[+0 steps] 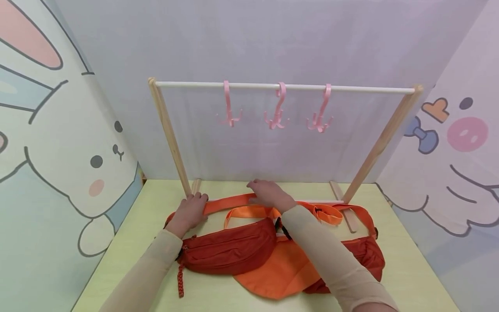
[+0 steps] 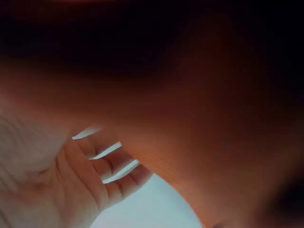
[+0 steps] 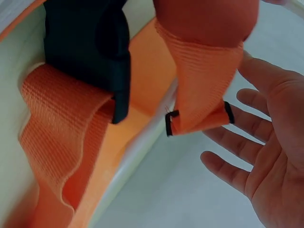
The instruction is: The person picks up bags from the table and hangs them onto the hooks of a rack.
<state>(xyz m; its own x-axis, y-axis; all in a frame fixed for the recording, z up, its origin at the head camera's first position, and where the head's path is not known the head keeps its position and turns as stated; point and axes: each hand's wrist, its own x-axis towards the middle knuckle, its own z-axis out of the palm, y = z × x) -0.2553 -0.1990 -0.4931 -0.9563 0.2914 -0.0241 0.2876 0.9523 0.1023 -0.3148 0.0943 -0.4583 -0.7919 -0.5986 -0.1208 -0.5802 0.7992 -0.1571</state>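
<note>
A dark red waist bag point(image 1: 230, 249) with an orange strap point(image 1: 230, 202) lies on the table at centre left. At the strap's left end, my left hand point(image 1: 189, 213) rests on it; in the left wrist view its fingers point(image 2: 116, 166) are fairly straight, with dark blurred cloth covering most of the picture. My right hand point(image 1: 270, 193) reaches over the strap's far middle. The right wrist view shows its fingers point(image 3: 232, 175) extended, the uppermost touching a folded webbing end point(image 3: 204, 90). A black buckle point(image 3: 90, 52) hangs beside them.
Behind stands a wooden rack with a white rail point(image 1: 253, 85) carrying three pink hooks point(image 1: 277, 117). An orange cloth piece point(image 1: 278, 271) and a second red bag point(image 1: 366, 258) lie to the right, partly under my right sleeve. Cartoon-printed walls point(image 1: 78, 173) enclose the table.
</note>
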